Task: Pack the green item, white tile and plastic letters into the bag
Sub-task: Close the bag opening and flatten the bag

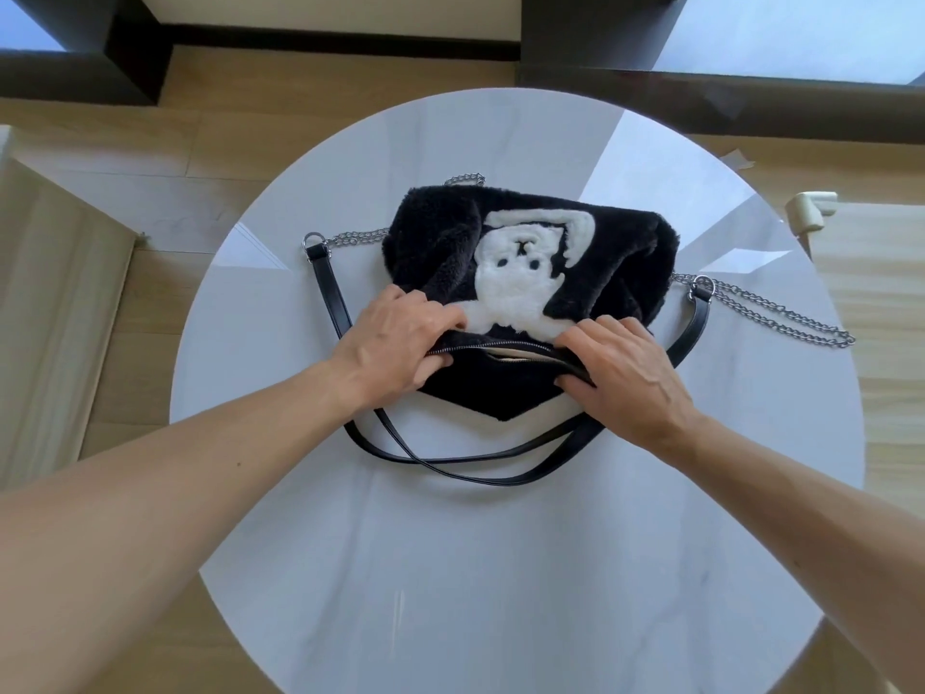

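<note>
- Bag (530, 273): black, furry, white animal figure on its face, lying flat near the middle of the round white worktop (500, 568), mouth turned toward the person.
- Zipper line (500, 349) along the near edge of the bag, running left to right; partly parted, with a strip of pale lining showing in the gap.
- Left hand (395, 338) at the left end of that zipper line, fingers curled and pinching the bag's edge.
- Right hand (625, 373) at the right end, closed on the bag's edge near the zipper; whether the slider is between the fingers cannot be told.
- Black straps (475, 465) looped on the worktop just nearer than the bag; silver chains (771, 313) trailing off the bag's right and left sides.
- No green item, white tile or plastic letters visible outside the bag; probably already inside, though the lining gap shows none of them.
- Likely the closing step: the next move runs along the mouth's long axis, one hand holding an end while the other draws across.
- Both hands equally near the mouth, so either could pull.
</note>
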Tool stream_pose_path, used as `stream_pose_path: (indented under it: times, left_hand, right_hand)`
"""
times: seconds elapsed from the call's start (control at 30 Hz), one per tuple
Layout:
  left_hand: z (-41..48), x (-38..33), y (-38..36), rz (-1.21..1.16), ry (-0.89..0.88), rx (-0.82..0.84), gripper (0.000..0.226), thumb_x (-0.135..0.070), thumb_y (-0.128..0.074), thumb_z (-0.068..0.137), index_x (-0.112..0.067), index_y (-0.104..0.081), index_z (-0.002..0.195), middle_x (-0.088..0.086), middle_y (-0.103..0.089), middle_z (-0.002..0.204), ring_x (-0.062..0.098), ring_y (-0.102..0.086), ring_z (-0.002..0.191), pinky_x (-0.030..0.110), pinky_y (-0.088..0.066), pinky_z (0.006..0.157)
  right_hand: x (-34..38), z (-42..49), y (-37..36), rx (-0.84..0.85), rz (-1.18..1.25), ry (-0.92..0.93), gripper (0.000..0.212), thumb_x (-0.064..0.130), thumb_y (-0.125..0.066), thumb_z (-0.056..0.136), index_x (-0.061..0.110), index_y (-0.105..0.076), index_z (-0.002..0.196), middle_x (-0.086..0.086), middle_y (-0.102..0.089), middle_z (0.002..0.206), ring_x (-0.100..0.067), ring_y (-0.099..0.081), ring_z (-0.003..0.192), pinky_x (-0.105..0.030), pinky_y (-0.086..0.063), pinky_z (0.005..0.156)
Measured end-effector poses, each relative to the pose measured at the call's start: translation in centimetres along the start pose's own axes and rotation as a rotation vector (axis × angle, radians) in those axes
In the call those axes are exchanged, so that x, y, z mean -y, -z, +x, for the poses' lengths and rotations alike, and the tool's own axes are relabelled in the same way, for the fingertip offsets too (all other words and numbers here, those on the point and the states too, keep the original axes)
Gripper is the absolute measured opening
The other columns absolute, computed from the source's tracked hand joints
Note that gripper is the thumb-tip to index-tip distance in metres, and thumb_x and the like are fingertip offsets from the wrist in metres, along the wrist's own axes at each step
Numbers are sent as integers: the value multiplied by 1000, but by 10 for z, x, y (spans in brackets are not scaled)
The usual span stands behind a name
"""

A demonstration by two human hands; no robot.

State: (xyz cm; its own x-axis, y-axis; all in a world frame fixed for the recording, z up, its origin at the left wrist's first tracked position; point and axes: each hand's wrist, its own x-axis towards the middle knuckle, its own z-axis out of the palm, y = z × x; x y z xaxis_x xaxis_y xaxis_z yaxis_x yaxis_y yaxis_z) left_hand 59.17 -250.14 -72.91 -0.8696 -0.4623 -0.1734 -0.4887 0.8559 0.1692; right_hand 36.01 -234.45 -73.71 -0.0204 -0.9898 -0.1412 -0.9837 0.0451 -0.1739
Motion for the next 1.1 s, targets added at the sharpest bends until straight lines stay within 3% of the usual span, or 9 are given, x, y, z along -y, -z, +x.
stream_pose_path:
  times: [0.2,0.4,0.57,0.77,0.9,1.1]
  left_hand:
    - [-12,6,-8,49,-51,35,39,-47,-58,91,-24,-65,121,-1,-62,119,21,-58,106,37,-38,100]
    - [-20,2,-5,14,-17,-24,60,-45,-71,77,-19,-57,129,2,-61,119,23,-56,114,40,-37,105]
    - [-29,6,3,-53,30,-120,57,-40,-71,74,-17,-60,125,2,-62,118,23,-58,115,39,-38,103]
    - [-27,0,3,-48,38,-22,54,-51,-66,76,-24,-63,123,-3,-63,113,19,-57,111,36,-32,107]
    - [-28,-9,9,-50,60,-67,57,-52,-62,75,-19,-62,122,0,-63,112,22,-58,111,39,-36,106]
    - [-44,-50,24,-96,47,-60,56,-43,-65,79,-17,-61,128,1,-61,127,21,-54,125,39,-28,115]
  right_hand:
    - [0,-7,-8,-39,-16,7,18,31,-72,86,15,-66,92,2,-60,91,-24,-56,90,-37,-44,88]
    - [3,-11,-6,-82,0,-40,36,36,-70,78,17,-66,108,3,-60,95,-23,-56,93,-35,-42,97]
    - [8,-15,0,-90,17,-68,38,32,-70,77,17,-65,112,4,-60,99,-23,-56,97,-36,-42,99]
    - [13,-16,2,-5,13,-92,38,36,-66,81,19,-68,116,4,-62,106,-22,-57,105,-35,-36,105]
    - [12,-22,7,-45,56,-84,44,35,-64,82,19,-63,123,4,-62,109,-22,-56,106,-35,-37,106]
    - [9,-44,32,28,130,-82,58,28,-65,84,16,-56,140,3,-63,134,-21,-52,131,-33,-31,115]
